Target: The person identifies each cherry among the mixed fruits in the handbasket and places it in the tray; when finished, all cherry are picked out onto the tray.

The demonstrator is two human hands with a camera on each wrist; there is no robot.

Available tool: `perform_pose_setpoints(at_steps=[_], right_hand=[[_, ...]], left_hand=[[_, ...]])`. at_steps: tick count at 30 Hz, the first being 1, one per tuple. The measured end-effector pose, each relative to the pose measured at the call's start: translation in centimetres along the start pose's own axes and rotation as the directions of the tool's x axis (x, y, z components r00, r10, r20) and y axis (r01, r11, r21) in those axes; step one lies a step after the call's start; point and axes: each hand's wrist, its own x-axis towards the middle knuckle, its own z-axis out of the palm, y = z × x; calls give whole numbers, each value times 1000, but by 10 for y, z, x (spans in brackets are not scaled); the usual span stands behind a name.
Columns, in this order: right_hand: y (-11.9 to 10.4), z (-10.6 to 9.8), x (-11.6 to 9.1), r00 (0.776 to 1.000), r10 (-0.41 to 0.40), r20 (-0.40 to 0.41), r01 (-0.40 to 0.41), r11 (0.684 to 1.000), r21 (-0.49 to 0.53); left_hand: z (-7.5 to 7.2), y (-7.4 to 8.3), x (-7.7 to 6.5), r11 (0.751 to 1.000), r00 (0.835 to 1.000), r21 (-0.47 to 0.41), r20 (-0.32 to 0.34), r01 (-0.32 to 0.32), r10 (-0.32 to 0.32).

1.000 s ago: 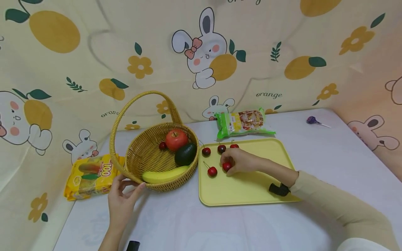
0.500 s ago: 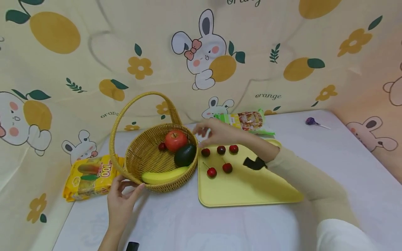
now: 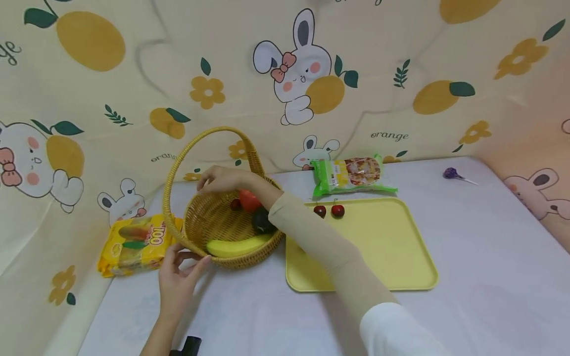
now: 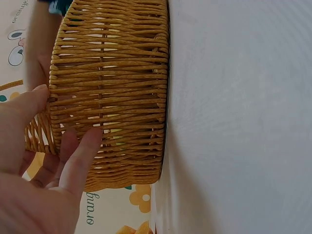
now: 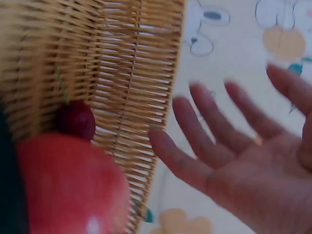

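Observation:
In the head view, a yellow wicker basket with a tall hoop handle holds a banana, an avocado, a red apple and a cherry. My left hand grips the basket low at its near left side, beside the handle's foot. Both thumb and fingers touch the wicker in the left wrist view. My right hand is over the basket's back rim. The right wrist view shows its fingers spread, holding nothing, beside the rim.
Right of the basket lies a yellow tray with two cherries visible; my right sleeve covers its left part. A green snack packet lies behind it. A yellow packet sits left, a lollipop far right.
My right hand has left a cherry on the tray and swung left, past the basket's right edge, to its back rim. The left hand stays on the basket. The view shifts slightly.

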Motion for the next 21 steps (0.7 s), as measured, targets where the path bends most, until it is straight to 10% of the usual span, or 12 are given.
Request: perform_pose_setpoints(at_steps=[21], right_hand=[[38, 17, 11, 936, 102, 338, -97, 995, -33]], left_hand=[[0, 0, 1, 998, 999, 32, 3, 50, -50]])
